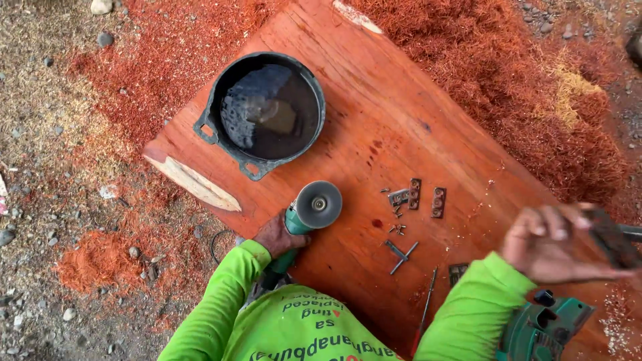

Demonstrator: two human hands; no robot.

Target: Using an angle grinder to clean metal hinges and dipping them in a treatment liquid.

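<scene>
My left hand [277, 235] grips the green body of an angle grinder [309, 212], its grey disc facing up over a reddish wooden slab [374, 107]. My right hand [555, 244] is raised over the slab's right side, fingers closed on a dark flat piece [610, 237]; the motion blurs it. Between the hands lie small metal hinges [420, 196], loose screws [397, 228] and a metal key-like tool [400, 254]. Both sleeves are bright green.
A black round tub of dark water [271, 110] stands on the slab's far left. A second green power tool [542, 327] sits by my right elbow. Red sawdust [535, 73] covers the ground around, with gravel [40, 134] at left. A thin red-handled tool [424, 311] lies near me.
</scene>
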